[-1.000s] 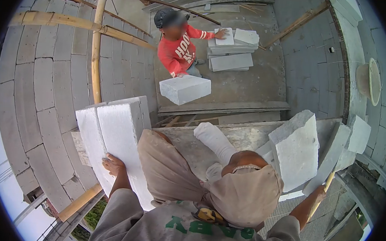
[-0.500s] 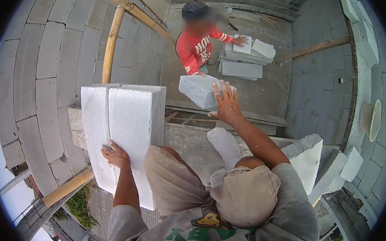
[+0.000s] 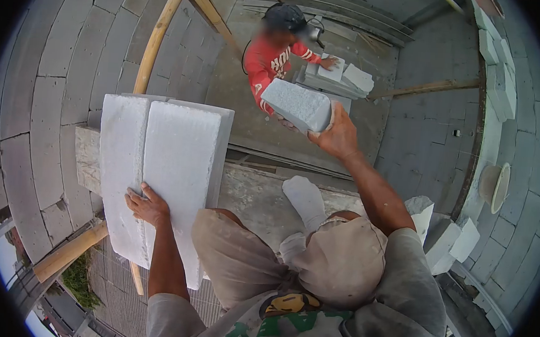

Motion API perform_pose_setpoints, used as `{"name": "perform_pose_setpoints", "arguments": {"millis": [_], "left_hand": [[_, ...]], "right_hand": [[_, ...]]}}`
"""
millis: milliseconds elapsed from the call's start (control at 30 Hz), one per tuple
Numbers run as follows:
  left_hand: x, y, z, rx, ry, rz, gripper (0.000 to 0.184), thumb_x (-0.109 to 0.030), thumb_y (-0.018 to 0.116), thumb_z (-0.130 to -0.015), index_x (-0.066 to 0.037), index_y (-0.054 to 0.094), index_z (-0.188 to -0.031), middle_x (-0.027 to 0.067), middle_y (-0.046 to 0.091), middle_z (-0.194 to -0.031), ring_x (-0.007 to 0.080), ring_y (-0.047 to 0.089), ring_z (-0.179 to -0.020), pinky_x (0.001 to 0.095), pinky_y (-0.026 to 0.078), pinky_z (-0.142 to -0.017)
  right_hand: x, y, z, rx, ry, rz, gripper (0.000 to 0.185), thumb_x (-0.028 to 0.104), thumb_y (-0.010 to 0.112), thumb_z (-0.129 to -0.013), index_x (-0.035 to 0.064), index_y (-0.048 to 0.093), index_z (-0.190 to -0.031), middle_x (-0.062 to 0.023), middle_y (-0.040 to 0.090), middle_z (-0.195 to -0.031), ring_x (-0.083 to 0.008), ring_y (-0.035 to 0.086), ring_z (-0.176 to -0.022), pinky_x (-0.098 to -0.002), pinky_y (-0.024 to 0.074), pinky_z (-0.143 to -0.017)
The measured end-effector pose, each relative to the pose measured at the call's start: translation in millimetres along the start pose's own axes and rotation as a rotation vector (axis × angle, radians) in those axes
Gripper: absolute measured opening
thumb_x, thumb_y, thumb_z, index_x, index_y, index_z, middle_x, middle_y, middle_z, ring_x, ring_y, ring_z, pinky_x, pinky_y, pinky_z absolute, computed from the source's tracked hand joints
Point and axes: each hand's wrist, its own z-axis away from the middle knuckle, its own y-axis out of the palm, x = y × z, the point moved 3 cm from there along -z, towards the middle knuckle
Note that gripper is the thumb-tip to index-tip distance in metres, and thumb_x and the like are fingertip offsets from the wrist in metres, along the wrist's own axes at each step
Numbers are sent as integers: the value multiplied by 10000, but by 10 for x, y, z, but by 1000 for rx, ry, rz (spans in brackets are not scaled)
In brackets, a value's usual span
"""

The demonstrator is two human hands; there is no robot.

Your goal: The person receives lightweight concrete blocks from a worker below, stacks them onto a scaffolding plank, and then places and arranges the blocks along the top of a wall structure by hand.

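My right hand (image 3: 337,134) is closed around the right end of a white concrete block (image 3: 297,103), held out in front of me and tilted. A co-worker in a red shirt (image 3: 269,66) stands below, one hand (image 3: 285,121) at the underside of that block. My left hand (image 3: 148,205) lies with fingers apart on the face of two large white blocks (image 3: 181,157) standing side by side at my left. Its fingers rest near the joint between them.
A stack of pale blocks (image 3: 327,84) lies below, under the co-worker's other hand. Wooden poles (image 3: 157,44) rise at the left. A pale bowl (image 3: 494,187) sits on the right wall, near cut blocks (image 3: 443,241). I sit on a concrete ledge (image 3: 256,195) above a drop.
My right hand has gone from touching the block with spread fingers to gripping its end. The block has risen and turned. My left hand stays on the large blocks.
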Motion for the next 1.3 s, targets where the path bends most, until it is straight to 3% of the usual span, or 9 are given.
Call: {"name": "perform_pose_setpoints", "arguments": {"millis": [133, 367, 600, 767, 867, 933, 1000, 1100, 1300], "left_hand": [[129, 144, -59, -70, -25, -39, 774, -678, 284, -880, -86, 392, -1367, 118, 378, -1398, 265, 317, -1320, 559, 302, -985], [290, 352, -233, -34, -57, -152, 821, -716, 233, -855, -84, 403, -1350, 107, 385, -1400, 284, 356, -1294, 564, 321, -967], [191, 228, -220, -2, -97, -201, 809, -704, 210, -866, -93, 392, -1365, 99, 377, -1414, 269, 343, -1309, 529, 315, -987], [248, 297, -264, 7, -97, -234, 793, -693, 220, -872, -95, 394, -1363, 97, 395, -1397, 265, 352, -1302, 524, 338, -968], [243, 284, -278, 57, -134, -242, 775, -675, 220, -883, -93, 379, -1369, 87, 392, -1391, 253, 347, -1305, 513, 345, -973], [229, 278, -225, 36, -137, -234, 772, -675, 230, -883, -96, 374, -1373, 98, 391, -1387, 253, 346, -1303, 507, 335, -983], [128, 217, -193, 22, -115, -202, 772, -674, 238, -883, -91, 376, -1371, 106, 388, -1387, 260, 346, -1302, 508, 331, -984], [113, 155, -108, -5, -95, -153, 771, -672, 248, -883, -85, 385, -1365, 116, 382, -1389, 270, 345, -1301, 510, 328, -984], [123, 169, -103, -48, -59, -125, 768, -660, 252, -890, -72, 386, -1364, 129, 383, -1385, 268, 333, -1305, 515, 324, -981]], "right_hand": [[-150, -1187, 378, -95, 461, -339, 815, 374, 784, -601, 7, 393, -1215, -222, 538, -1059, -312, 597, -942, -403, 485, -816], [-1026, -2713, 2394, -797, 720, -815, 683, 332, 685, -712, -18, 415, -1233, -166, 546, -1073, -258, 579, -960, -354, 476, -824], [-1374, -2726, 4205, -1361, 1170, -849, 796, 453, 630, -753, 24, 336, -1355, -185, 471, -1260, -335, 502, -1125, -470, 430, -919], [-1159, -2314, 4711, -1535, 1167, -1051, 870, 523, 613, -752, 34, 278, -1389, -212, 340, -1381, -371, 404, -1230, -493, 400, -950], [-1139, -1755, 4840, -1482, 1234, -1412, 912, 614, 586, -742, 69, 265, -1400, -193, 344, -1367, -362, 452, -1183, -483, 438, -937], [-1140, -1466, 5126, -991, 1634, -1347, 877, 714, 442, -781, -67, 432, -1180, -244, 596, -951, -348, 627, -730, -405, 546, -590], [-820, -1702, 4977, -545, 1892, -837, 714, 610, 394, -873, -83, 562, -897, -164, 563, -568, -261, 542, -404, -335, 459, -372], [-768, -2152, 4789, -170, 1756, -276, 631, 513, 471, -885, -79, 593, -705, -118, 500, -460, -230, 499, -336, -327, 412, -329], [-945, -2369, 3151, -309, 1010, -54, 425, 313, 573, -891, -18, 535, -628, -78, 470, -481, -140, 467, -400, -325, 389, -433]]}}
